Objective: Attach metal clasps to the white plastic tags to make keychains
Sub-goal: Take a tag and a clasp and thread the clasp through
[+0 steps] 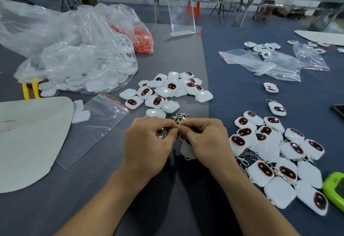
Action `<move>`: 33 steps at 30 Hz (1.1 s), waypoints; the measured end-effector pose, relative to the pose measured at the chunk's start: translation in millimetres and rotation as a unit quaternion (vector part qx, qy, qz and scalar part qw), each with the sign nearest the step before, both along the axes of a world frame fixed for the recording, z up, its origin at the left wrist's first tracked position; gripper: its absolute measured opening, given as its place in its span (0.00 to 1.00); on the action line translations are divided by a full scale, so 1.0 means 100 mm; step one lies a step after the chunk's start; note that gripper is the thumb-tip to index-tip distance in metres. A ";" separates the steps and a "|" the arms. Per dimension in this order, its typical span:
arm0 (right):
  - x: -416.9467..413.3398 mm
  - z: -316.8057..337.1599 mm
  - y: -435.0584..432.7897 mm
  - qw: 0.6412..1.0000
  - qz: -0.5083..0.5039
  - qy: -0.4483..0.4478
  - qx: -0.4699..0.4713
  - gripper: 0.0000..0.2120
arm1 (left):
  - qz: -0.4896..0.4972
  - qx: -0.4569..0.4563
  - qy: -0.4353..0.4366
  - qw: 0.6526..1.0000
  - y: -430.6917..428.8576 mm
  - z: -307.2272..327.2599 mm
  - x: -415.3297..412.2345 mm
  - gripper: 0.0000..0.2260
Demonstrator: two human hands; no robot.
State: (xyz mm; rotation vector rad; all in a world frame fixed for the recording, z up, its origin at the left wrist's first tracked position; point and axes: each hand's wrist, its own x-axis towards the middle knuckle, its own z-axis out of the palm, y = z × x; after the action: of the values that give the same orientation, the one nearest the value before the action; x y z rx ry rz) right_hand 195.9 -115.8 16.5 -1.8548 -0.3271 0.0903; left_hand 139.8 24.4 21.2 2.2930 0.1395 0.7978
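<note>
Two bare hands meet fingertip to fingertip over the grey table (186,53), near its centre. The white tag (187,151) lies with its long axis running far to near, and its small loop tab points toward the near edge. It is a glossy white, rounded plastic piece; only its near half shows, and its printed face cannot be seen. It sits under the curled fingers of the right hand (206,142), which grip it from above, so it lies just right of the fingertips' meeting point. The left hand (149,142) is curled too, thumb and forefinger pinching a metal clasp (160,135). Silver links of that clasp show below its knuckles, but how the clasp joins the tag is hidden. Just beyond the fingertips lies a small heap of loose clasps (180,117). Farther off is a pile of bare tags (167,90), some showing a dark oval ringed in red. To the right, finished keychains (275,152) lie spread out with clasps fitted. At far left a large clear bag (83,57) holds more white pieces, and a flat zip bag (98,124) lies left of the hands.
</note>
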 end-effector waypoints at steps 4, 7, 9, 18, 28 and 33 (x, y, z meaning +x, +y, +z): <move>0.02 0.00 -0.03 1.000 0.007 -0.010 -0.008 0.12 | -0.059 -0.086 0.012 0.994 0.05 -0.01 0.06 0.10; 0.06 0.00 -0.06 0.999 0.029 -0.004 -0.017 0.10 | -0.097 -0.130 0.034 0.986 0.09 -0.02 0.09 0.11; 0.07 0.01 -0.08 0.999 0.041 0.003 -0.025 0.09 | -0.115 -0.140 0.052 0.982 0.12 -0.01 0.10 0.11; 0.07 0.06 -0.10 0.997 0.057 -0.007 -0.054 0.07 | -0.125 -0.219 0.106 0.962 0.16 -0.03 0.12 0.03; 0.05 0.07 -0.12 0.996 0.079 -0.010 -0.047 0.12 | -0.143 -0.211 0.121 0.959 0.20 0.01 0.09 0.03; 0.04 0.09 -0.12 0.995 0.091 -0.010 -0.048 0.16 | -0.144 -0.197 0.121 0.962 0.19 0.03 0.07 0.04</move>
State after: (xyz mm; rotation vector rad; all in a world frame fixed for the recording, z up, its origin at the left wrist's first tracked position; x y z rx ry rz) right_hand 199.9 -127.4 25.9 -1.9191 -0.5131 0.2152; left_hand 146.4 43.7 24.2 1.9606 0.0657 0.3043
